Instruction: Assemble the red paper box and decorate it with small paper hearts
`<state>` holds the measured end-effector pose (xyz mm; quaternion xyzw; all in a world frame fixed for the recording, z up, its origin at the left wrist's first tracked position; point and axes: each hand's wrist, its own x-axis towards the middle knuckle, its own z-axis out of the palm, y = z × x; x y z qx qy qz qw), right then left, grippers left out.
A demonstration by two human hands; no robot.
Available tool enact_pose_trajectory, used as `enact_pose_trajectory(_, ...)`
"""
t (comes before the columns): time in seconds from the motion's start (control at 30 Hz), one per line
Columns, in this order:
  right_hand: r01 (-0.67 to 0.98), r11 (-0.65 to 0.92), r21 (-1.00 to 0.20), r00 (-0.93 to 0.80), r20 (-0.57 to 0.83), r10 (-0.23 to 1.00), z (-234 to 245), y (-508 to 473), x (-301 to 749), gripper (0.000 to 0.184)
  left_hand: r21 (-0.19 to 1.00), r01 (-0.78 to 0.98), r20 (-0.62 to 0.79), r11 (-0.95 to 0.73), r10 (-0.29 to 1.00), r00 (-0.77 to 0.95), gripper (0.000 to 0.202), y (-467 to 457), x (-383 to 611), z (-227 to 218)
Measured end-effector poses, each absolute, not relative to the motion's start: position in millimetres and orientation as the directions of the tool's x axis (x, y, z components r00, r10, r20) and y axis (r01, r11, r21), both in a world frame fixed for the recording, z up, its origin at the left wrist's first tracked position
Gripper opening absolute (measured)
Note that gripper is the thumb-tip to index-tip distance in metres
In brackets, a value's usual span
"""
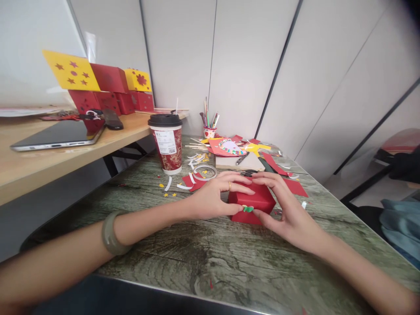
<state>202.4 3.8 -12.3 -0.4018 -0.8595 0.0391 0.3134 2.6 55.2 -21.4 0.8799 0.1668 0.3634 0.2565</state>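
A red paper box (257, 197) sits on the dark wood-grain table between my hands. My left hand (215, 197) grips it from the left, fingers over the top and thumb on the front face. From the right, my right hand (290, 216) holds the box the same way, its fingertips on the far top edge. Between the two thumb tips a small green cutout (248, 209) with a pale yellowish bit lies against the front face. Its exact shape is too small to tell. Behind the box, dark scissors (250, 173) are partly hidden by my fingers.
A lidded paper cup (166, 146) stands left of a tape roll (204, 172) and white strips. Farther back are a pen pot (210, 132), a pale board (226, 162) and coloured paper scraps. A wooden desk (131, 131) at left carries a laptop (59, 134) and stacked boxes (108, 78).
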Motion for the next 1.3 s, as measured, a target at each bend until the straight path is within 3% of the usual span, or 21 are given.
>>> enact_pose_trajectory(1.13, 0.678, 0.648, -0.347, -0.419, 0.542, 0.729, -15.8, 8.4, 194.7, 0.044, 0.572, 0.107, 0.562, -0.813, 0.483, 0.671, 0.037, 55.0, 5.1, -23.9)
enact_pose_trajectory(1.3, 0.657, 0.677, -0.332, -0.482, 0.506, 0.715, -11.5, 5.9, 198.1, 0.058, 0.549, 0.106, 0.562, -0.829, 0.460, 0.688, 0.038, 57.0, 4.7, -23.5)
